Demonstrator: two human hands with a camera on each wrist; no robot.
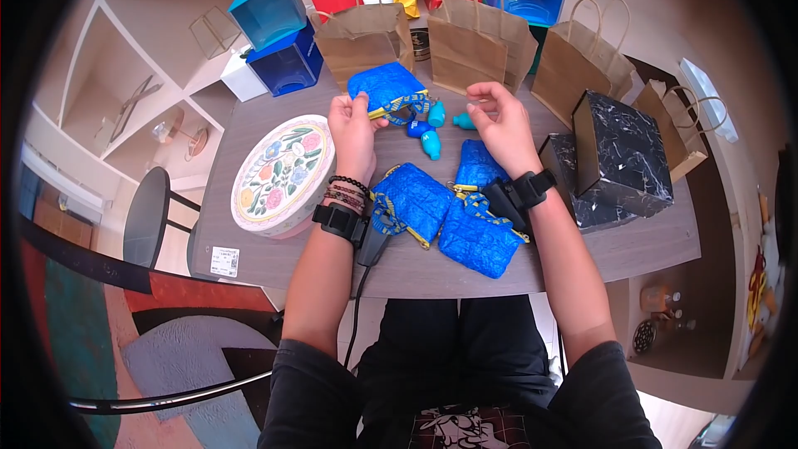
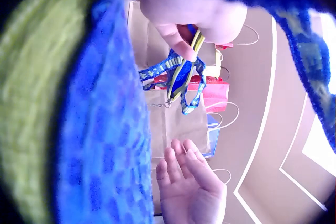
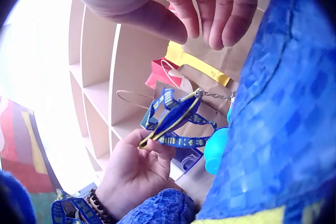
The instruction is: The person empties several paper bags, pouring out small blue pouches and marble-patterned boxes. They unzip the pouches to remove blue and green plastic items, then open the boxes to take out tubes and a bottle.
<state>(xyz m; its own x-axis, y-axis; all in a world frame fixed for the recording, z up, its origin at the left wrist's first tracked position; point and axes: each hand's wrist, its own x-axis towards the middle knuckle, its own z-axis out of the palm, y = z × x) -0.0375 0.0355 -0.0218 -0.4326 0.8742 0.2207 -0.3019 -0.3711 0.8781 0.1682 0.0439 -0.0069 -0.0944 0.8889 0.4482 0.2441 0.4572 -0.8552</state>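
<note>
My left hand [image 1: 355,135] pinches one end of a small blue pouch [image 1: 384,88] with yellow zipper edging and a patterned strap, held above the table. In the right wrist view the pouch [image 3: 176,116] shows its zipper side, and a short chain hangs from its end. My right hand [image 1: 505,126] is held to the right of it, fingers loosely bent, holding nothing. Between the hands lie teal capsules [image 1: 431,145] and a dark blue one [image 1: 417,128]. Three more blue pouches [image 1: 420,199] lie on the table between my forearms.
A round floral box [image 1: 283,175] stands at the left. Brown paper bags [image 1: 470,51] line the back, with red and yellow bags and blue boxes [image 1: 287,60] behind or beside them. Black marbled boxes [image 1: 623,154] are at the right. A white label [image 1: 224,261] is near the front left edge.
</note>
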